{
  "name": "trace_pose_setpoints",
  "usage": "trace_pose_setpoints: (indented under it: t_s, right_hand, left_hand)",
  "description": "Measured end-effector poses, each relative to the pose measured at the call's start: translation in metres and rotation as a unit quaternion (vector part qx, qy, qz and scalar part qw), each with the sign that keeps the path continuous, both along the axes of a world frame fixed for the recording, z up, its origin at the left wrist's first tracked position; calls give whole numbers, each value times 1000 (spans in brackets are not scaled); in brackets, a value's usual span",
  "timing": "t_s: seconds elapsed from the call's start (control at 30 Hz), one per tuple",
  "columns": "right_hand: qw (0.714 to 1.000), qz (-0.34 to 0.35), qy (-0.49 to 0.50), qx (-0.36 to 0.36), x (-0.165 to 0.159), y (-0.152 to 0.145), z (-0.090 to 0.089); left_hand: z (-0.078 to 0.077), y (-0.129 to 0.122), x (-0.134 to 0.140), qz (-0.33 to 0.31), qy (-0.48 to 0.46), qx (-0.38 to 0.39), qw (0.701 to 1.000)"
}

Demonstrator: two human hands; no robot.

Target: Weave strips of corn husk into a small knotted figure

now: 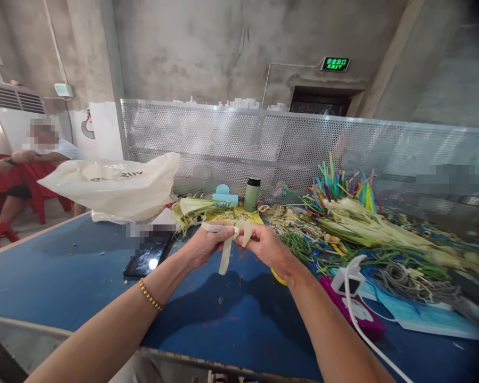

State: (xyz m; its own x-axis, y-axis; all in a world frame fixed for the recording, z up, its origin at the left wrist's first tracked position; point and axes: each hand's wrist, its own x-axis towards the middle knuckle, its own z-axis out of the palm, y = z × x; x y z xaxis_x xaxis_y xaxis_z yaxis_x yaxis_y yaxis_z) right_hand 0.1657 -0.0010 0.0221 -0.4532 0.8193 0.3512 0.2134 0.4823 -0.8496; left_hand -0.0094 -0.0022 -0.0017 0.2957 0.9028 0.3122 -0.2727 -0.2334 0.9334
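Observation:
Both hands meet over the middle of the blue table. My left hand (208, 246), with a gold bead bracelet on its wrist, pinches a pale corn husk strip (224, 258). One end of it hangs below the fingers, and another part curves up over the left hand. My right hand (265, 246) has its fingers closed on a looped part of the same strip, close to the left fingertips. Between the hands the strip seems gathered or knotted, though fingers partly cover that spot. A yellow sheet (243, 215) with husk scraps lies just behind the hands.
A large white plastic bag (120, 183) and a dark tablet (148, 258) are on the left. Behind stands a green bottle (252, 194). Husks (379, 226), green cords (297, 246), a purple box (367, 322), a charger with white cable and a blue mask (427, 316) crowd the right. A person (43, 143) sits far left.

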Motion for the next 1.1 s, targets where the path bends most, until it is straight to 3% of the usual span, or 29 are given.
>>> trace_pose_setpoints:
  t_s: [0.13,0.4,0.63,0.9,1.1]
  right_hand:
    - [998,-10,46,-35,-3,-1,0]
    - [994,-63,83,-32,-8,1,-8]
    - [994,-49,77,-56,-8,1,-10]
    - [996,-54,54,-34,-9,-2,-8]
    - [997,-66,39,-15,-7,0,-5]
  left_hand:
    - [-1,0,1,34,-2,16,999]
    - [-2,-1,6,15,-10,36,999]
    - [-4,1,7,88,23,39,995]
    - [4,-9,9,66,49,32,996]
    - [0,-4,5,20,6,14,1000]
